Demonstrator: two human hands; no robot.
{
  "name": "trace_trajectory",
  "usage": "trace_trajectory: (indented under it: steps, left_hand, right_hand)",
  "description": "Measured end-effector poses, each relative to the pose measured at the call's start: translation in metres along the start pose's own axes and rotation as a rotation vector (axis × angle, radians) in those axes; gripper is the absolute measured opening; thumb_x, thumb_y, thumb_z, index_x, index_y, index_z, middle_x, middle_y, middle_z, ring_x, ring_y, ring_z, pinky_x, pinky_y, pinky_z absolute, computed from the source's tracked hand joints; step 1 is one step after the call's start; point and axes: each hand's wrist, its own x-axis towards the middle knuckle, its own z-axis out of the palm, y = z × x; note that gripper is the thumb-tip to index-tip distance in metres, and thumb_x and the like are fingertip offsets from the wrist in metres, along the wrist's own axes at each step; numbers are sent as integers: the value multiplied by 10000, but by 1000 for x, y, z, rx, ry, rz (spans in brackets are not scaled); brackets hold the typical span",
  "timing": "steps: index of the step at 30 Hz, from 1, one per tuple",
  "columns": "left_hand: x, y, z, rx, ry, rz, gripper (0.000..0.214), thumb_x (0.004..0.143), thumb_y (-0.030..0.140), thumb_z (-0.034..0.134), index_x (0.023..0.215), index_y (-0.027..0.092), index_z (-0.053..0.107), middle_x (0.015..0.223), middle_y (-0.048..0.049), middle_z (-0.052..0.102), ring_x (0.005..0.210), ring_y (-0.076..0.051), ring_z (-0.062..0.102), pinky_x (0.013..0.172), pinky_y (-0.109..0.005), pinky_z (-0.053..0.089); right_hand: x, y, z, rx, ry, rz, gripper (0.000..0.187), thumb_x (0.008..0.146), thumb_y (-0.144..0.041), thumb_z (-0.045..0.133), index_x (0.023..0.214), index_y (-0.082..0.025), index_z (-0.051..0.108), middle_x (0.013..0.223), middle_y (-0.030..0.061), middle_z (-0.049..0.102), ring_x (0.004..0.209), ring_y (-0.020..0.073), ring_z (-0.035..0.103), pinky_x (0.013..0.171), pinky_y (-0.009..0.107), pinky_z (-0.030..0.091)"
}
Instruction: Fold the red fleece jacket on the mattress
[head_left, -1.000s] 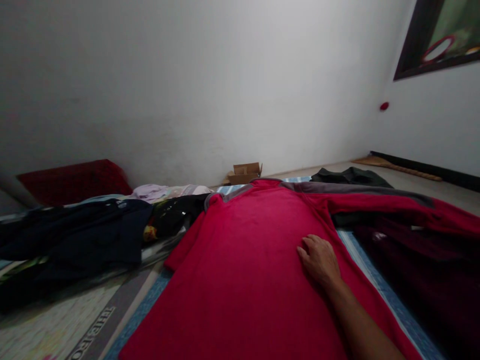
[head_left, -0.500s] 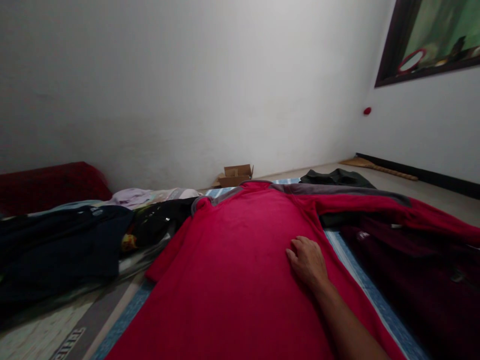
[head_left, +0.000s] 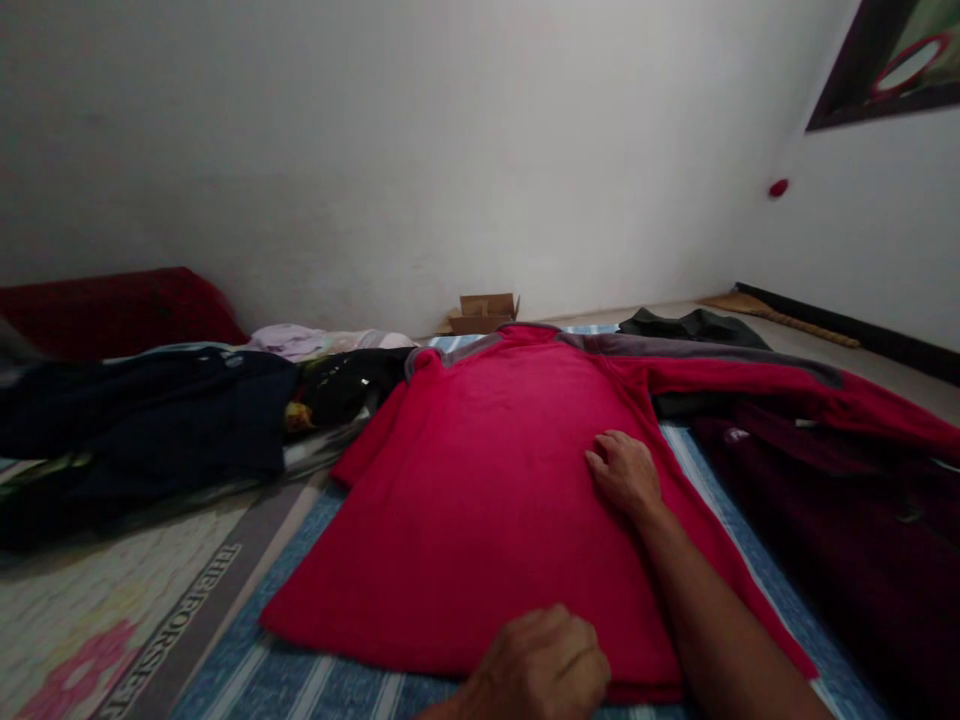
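Note:
A red-pink long-sleeved top (head_left: 480,520) with grey shoulder panels lies spread out before me, collar away and hem near. One sleeve (head_left: 780,385) stretches out to the right; on the left only a short part of the other sleeve shows. My right hand (head_left: 626,470) rests on the right side of the top's body, fingers loosely spread and slightly bent. Low in the picture, over the hem, is my left hand (head_left: 544,660) with its fingers curled under. What those fingers hold, if anything, is hidden.
A blue striped sheet (head_left: 300,675) lies beneath. Dark clothes (head_left: 180,410) are heaped at left on a patterned mat (head_left: 187,560); a maroon garment (head_left: 817,530) lies right. By the wall stand a cardboard box (head_left: 484,315) and a red covered bundle (head_left: 120,310).
My left hand has come into view over the hem. The view has tipped down, showing the top's lower edge. My right hand stays on about the same place of the top.

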Motion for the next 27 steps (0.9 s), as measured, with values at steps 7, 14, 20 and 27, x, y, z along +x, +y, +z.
trace_trajectory:
  steps: [7, 14, 20, 27]
  left_hand:
    - [-69, -2, -31, 354, 83, -204, 555, 705, 35, 391, 1246, 154, 432, 1276, -139, 526, 1180, -244, 474, 958, -400, 429]
    - [-113, -23, -31, 417, 32, -291, 633, 696, -28, 350, 1292, 170, 428, 1317, -123, 508, 1208, -236, 468, 977, -426, 415]
    - [-111, -29, -33, 418, 40, -331, 527, 737, -26, 346, 1202, 154, 517, 1237, -129, 567, 1165, -234, 502, 953, -417, 426]
    - [-107, -28, -31, 402, 80, -349, 545, 698, -26, 381, 1189, 156, 532, 1226, -124, 576, 1161, -225, 503, 962, -414, 418]
  right_hand:
    - [-5, 1, -12, 9, -76, -42, 243, 854, -294, 485, 933, -134, 651, 983, 99, 637, 940, 196, 560, 817, 275, 375]
    - [-92, -20, -43, 260, -230, -192, 326, 851, -353, 489, 1100, -183, 615, 1106, 90, 625, 1003, 203, 575, 856, 310, 431]
    - [-176, -38, -49, 136, -235, -403, 412, 803, -329, 572, 1192, -194, 574, 1316, 122, 500, 1238, 263, 424, 1023, 456, 334]
    - [-187, -45, -33, 21, -65, -435, 375, 818, -166, 477, 1181, -174, 570, 1253, 128, 551, 1190, 256, 472, 995, 466, 378]
